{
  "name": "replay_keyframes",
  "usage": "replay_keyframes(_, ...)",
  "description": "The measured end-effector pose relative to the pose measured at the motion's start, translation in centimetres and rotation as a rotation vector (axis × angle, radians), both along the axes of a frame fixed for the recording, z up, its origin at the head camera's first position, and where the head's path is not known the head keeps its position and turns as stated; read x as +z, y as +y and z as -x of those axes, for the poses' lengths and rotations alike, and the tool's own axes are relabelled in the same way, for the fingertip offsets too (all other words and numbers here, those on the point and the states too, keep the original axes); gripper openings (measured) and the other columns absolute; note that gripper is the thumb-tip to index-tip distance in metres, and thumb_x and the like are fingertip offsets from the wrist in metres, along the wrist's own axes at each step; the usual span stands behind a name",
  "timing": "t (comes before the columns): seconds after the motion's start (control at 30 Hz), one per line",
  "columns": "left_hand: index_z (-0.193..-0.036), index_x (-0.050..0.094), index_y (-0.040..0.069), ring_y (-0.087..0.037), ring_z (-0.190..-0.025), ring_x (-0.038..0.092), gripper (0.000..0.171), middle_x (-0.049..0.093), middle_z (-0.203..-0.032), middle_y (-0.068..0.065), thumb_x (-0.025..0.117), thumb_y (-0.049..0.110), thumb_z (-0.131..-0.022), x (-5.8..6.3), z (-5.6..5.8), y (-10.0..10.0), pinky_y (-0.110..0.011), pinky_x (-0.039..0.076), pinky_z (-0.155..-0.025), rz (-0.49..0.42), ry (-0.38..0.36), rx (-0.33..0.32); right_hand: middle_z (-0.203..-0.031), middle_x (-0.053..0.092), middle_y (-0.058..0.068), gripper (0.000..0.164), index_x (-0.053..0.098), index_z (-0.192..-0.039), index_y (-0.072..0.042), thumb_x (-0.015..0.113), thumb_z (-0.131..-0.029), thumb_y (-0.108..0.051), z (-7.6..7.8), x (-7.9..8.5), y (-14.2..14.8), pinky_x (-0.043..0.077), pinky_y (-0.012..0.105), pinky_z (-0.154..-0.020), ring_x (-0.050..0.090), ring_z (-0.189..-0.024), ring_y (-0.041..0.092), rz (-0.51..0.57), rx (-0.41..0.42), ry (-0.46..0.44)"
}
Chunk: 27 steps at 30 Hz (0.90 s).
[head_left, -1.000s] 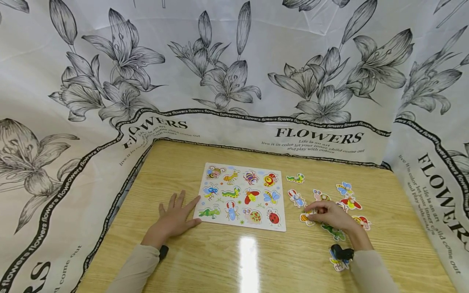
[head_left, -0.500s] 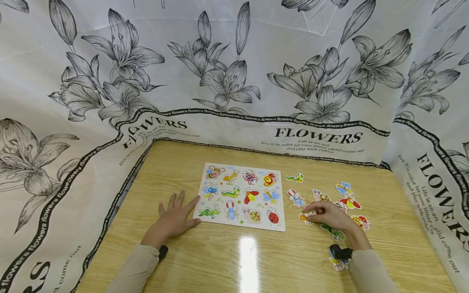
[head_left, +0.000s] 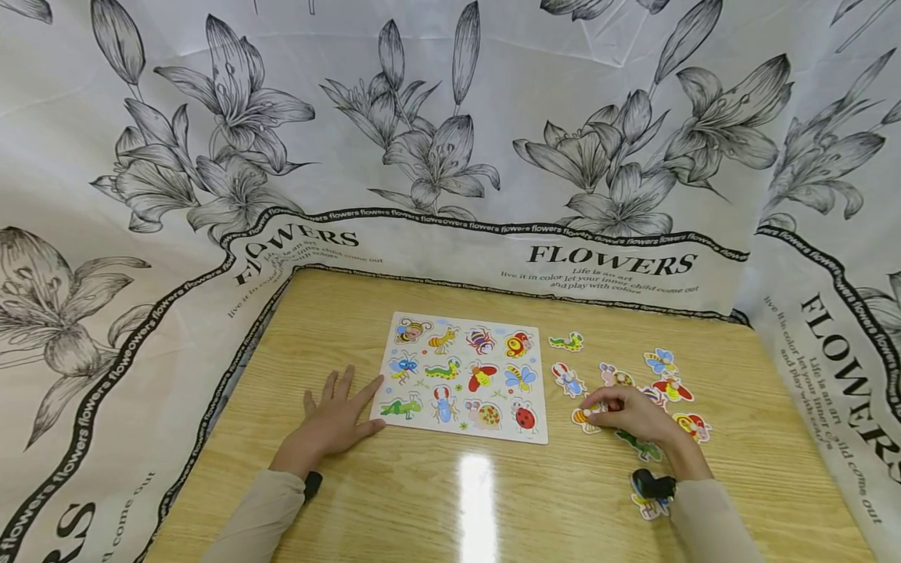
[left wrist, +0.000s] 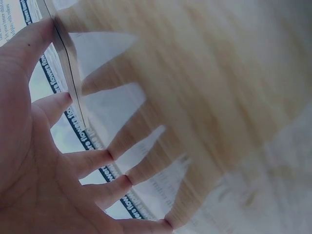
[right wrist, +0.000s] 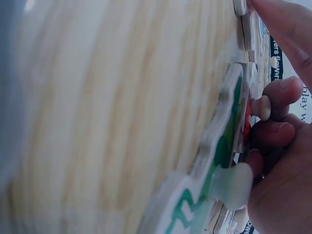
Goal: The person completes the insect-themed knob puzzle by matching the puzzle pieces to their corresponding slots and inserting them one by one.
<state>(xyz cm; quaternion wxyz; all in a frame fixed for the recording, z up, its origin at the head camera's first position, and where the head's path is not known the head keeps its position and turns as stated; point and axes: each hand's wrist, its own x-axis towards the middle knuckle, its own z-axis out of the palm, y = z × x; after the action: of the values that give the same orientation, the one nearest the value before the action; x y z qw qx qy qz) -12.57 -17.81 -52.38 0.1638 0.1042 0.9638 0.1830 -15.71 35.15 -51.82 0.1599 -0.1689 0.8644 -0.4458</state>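
A white puzzle board [head_left: 461, 439] printed with insects lies flat on the table. My left hand [head_left: 331, 422] rests on the tabletop with fingers spread, thumb and index fingertips at the board's left edge. To the board's right, my right hand [head_left: 637, 414] pinches a yellow-and-orange striped insect puzzle piece [head_left: 583, 421] between thumb and index finger, low over the table. Its other fingers curl over neighbouring pieces. In the right wrist view a green piece [right wrist: 222, 156] with a pale peg [right wrist: 235, 185] lies close under the palm. The held piece is mostly hidden there.
Several loose pieces lie around the right hand: a caterpillar [head_left: 566, 342], a blue beetle [head_left: 568, 381], a blue-winged insect [head_left: 660, 361] and a red-winged insect [head_left: 673, 389]. Another blue piece [head_left: 649, 507] sits under the right wrist's camera [head_left: 653, 483]. Floral fabric [head_left: 450, 250] borders the wooden table [head_left: 366, 500].
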Motion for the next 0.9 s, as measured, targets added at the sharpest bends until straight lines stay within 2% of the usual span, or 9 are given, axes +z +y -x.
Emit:
replay_keyframes(0.4, -0.160, 0.029, 0.031, -0.052, -0.147, 0.001, 0.076, 0.006, -0.164, -0.025, 0.061, 0.056, -0.095, 0.0, 0.0, 0.1, -0.082, 0.003, -0.102, 0.006, -0.001, 0.000, -0.071, 0.041, 0.001, 0.014, 0.075, -0.103, -0.008, 0.077, -0.089, -0.011, 0.0, -0.1, -0.2, 0.032, 0.030, -0.054, 0.037, -0.063, 0.014, -0.039, -0.027, -0.011)
replay_keyframes(0.8, -0.160, 0.029, 0.031, -0.052, -0.147, 0.001, 0.076, 0.005, -0.164, -0.024, 0.060, 0.056, -0.095, 0.0, 0.0, 0.1, -0.082, 0.003, -0.101, 0.004, 0.005, -0.003, -0.075, 0.046, 0.007, 0.016, 0.075, -0.105, -0.008, 0.077, -0.090, -0.015, -0.2, 0.1, -0.8, 0.034, 0.030, -0.055, 0.039, -0.064, 0.018, -0.042, -0.081, 0.026)
replay_keyframes(0.9, -0.160, 0.029, 0.031, -0.051, -0.147, 0.000, 0.076, 0.005, -0.164, -0.024, 0.060, 0.057, -0.095, 0.0, 0.0, 0.1, -0.082, 0.002, -0.101, 0.001, 0.004, -0.002, -0.076, 0.048, 0.007, 0.015, 0.075, -0.105, -0.009, 0.076, -0.091, -0.013, -0.2, 0.2, -1.2, 0.035, 0.030, -0.055, 0.039, -0.064, 0.018, -0.048, -0.081, 0.060)
